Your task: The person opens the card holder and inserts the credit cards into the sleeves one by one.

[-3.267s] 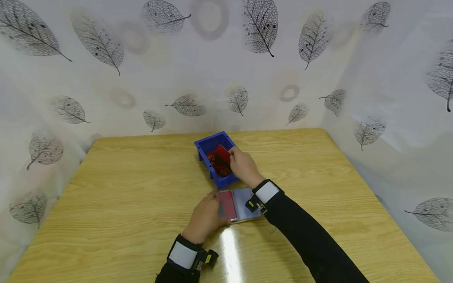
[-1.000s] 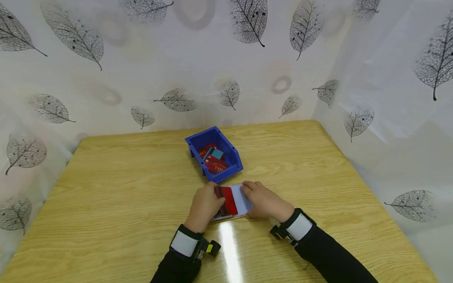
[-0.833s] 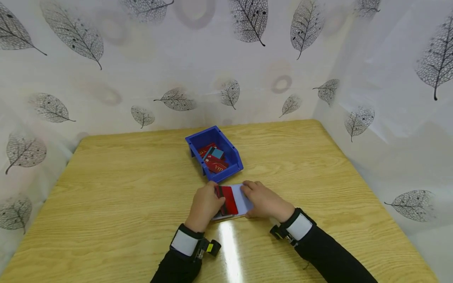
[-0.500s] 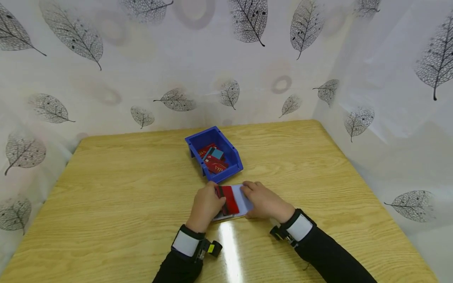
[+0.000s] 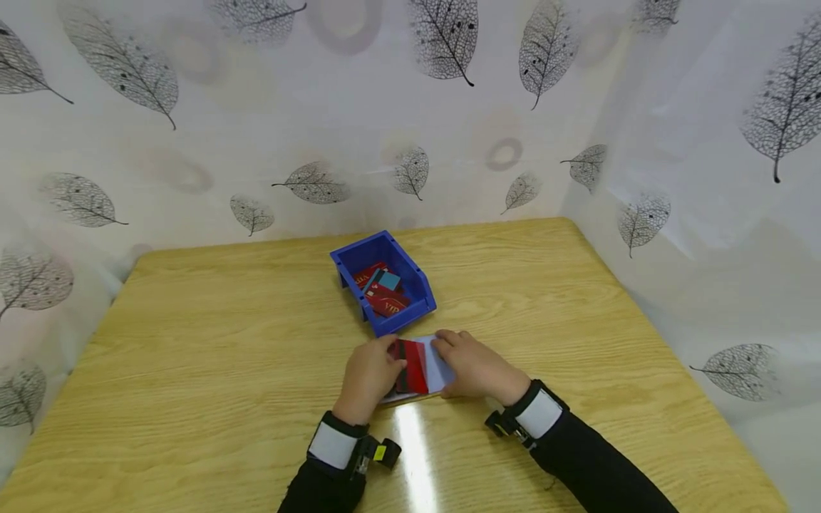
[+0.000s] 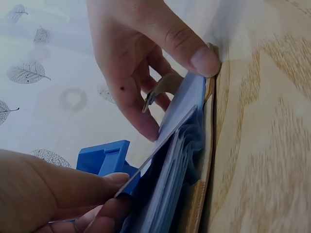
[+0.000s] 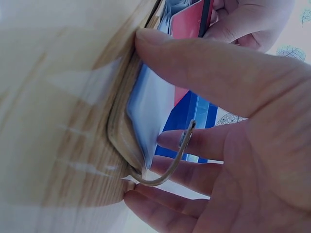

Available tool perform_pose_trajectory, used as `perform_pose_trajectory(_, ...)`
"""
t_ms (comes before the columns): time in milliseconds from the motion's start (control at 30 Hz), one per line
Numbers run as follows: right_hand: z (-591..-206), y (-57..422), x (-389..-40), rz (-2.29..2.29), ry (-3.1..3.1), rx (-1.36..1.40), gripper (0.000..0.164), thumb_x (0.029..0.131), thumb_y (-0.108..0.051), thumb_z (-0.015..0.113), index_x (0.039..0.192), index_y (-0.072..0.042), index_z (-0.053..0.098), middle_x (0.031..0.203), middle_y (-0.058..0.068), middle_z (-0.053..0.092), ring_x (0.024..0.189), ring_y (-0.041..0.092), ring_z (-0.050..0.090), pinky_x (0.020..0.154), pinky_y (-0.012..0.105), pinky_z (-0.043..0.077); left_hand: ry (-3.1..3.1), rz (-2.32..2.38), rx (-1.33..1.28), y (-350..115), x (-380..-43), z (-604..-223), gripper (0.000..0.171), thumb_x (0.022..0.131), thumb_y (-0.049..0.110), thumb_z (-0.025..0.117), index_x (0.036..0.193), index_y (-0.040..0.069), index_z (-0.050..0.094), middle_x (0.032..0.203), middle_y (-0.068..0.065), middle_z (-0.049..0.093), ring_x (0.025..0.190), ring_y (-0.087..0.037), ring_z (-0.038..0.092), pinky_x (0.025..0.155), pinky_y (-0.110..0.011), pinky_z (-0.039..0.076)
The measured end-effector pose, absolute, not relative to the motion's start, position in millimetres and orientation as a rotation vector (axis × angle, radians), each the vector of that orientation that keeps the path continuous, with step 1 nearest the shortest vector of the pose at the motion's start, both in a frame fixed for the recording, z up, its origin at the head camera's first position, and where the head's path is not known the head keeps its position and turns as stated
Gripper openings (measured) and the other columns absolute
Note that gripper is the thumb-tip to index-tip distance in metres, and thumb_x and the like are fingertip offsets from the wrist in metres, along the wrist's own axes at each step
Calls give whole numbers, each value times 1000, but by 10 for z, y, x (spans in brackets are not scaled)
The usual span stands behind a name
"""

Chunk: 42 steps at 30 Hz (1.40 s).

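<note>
A red card point(image 5: 413, 367) with a dark stripe is pinched between the thumb and fingers of my left hand point(image 5: 368, 377). It is held over a card holder point(image 5: 439, 370) lying spread on the table, with a paler red strip along the card's right edge. In the left wrist view the card point(image 6: 156, 149) is tilted, its far edge at a clear sleeve. My right hand point(image 5: 477, 367) grips the holder's right end, thumb on the near edge and fingers at the far edge. The right wrist view shows the holder's tan cover and curved snap strap point(image 7: 171, 171).
A blue bin point(image 5: 420, 308) stands just behind the card holder. Several cards point(image 5: 388, 302) lie in it, red ones marked VIP and one with a light blue part. The wooden table point(image 5: 224, 356) runs back to leaf-printed sheeting point(image 5: 359, 128).
My right hand has moved from the bin, where it held a red card, to the holder's right end. My left hand now pinches a red card, whose angle has changed slightly since half a second ago.
</note>
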State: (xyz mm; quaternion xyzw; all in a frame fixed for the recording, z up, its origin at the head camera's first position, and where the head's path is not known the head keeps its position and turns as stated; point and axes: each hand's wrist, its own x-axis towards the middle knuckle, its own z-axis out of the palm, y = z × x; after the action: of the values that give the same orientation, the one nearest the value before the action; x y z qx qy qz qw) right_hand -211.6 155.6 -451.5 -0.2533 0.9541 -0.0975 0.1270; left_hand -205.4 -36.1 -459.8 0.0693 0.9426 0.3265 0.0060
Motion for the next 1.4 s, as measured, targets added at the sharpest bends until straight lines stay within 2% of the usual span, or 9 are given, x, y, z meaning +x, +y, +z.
perform_pose_trajectory(200, -4524, 1558, -2119, -285, 2782, -758, 80, 72, -29, 86, 137, 2, 50, 145, 17, 43, 124, 36, 46, 99, 44, 44, 2979, 1033, 147, -299, -2062, -4620, 41, 82, 14, 77, 117, -4, 64, 74, -7, 63, 66, -22, 59, 60, -37, 48)
perform_pose_trajectory(433, -4537, 1574, -2134, -294, 2796, -784, 81, 70, -30, 86, 136, 3, 51, 143, 18, 45, 121, 37, 48, 99, 44, 44, 3079, 940, 162, -145, -2053, -4677, 38, 78, 18, 80, 103, -7, 63, 82, -20, 70, 73, -36, 67, 64, -46, 53)
perform_pose_trajectory(700, -4552, 1587, -2146, -329, 2806, -780, 84, 68, -31, 87, 137, 3, 51, 141, 19, 47, 120, 38, 48, 98, 46, 44, 3092, 753, 282, -1, -2078, -4656, 31, 81, 23, 77, 92, -5, 67, 80, -16, 69, 72, -31, 67, 63, -43, 52)
perform_pose_trajectory(800, -4558, 1571, -2155, -366, 2824, -776, 85, 65, -29, 88, 135, 2, 53, 138, 18, 50, 114, 36, 51, 94, 44, 46, 3088, 745, 367, 42, -2060, -4673, 27, 83, 21, 73, 90, -5, 67, 80, -16, 68, 71, -31, 66, 61, -43, 52)
perform_pose_trajectory(900, -4557, 1556, -2163, -396, 2841, -766, 85, 61, -26, 91, 133, 1, 54, 135, 17, 52, 109, 34, 52, 90, 43, 47, 3081, 741, 412, 61, -2046, -4671, 28, 84, 22, 72, 91, -5, 67, 82, -17, 68, 73, -33, 66, 62, -44, 52)
perform_pose_trajectory(1067, -4532, 1527, -2190, -404, 2814, -716, 88, 63, -24, 92, 138, -4, 51, 141, 17, 48, 114, 35, 49, 92, 44, 46, 2910, 922, 473, -54, -2053, -4581, 33, 88, 21, 70, 104, -7, 65, 89, -18, 68, 81, -32, 67, 66, -42, 53)
perform_pose_trajectory(1233, -4525, 1527, -2191, -406, 2817, -726, 87, 66, -25, 90, 140, -5, 49, 141, 15, 49, 112, 34, 49, 90, 43, 47, 2795, 1046, 588, -274, -2006, -4470, 35, 87, 19, 71, 115, -2, 65, 85, -11, 68, 72, -21, 62, 59, -33, 47)
perform_pose_trajectory(1333, -4528, 1531, -2187, -395, 2836, -758, 86, 66, -25, 89, 139, -3, 49, 140, 16, 49, 111, 35, 50, 91, 43, 47, 2876, 993, 621, -411, -1966, -4458, 33, 84, 16, 74, 112, 2, 67, 88, -8, 69, 72, -18, 60, 61, -32, 47)
perform_pose_trajectory(1400, -4529, 1535, -2184, -393, 2839, -778, 86, 66, -25, 89, 139, -2, 49, 140, 17, 49, 113, 35, 50, 93, 44, 46, 2934, 915, 618, -487, -1940, -4459, 29, 79, 15, 78, 103, 2, 70, 89, -7, 69, 75, -18, 60, 64, -34, 48)
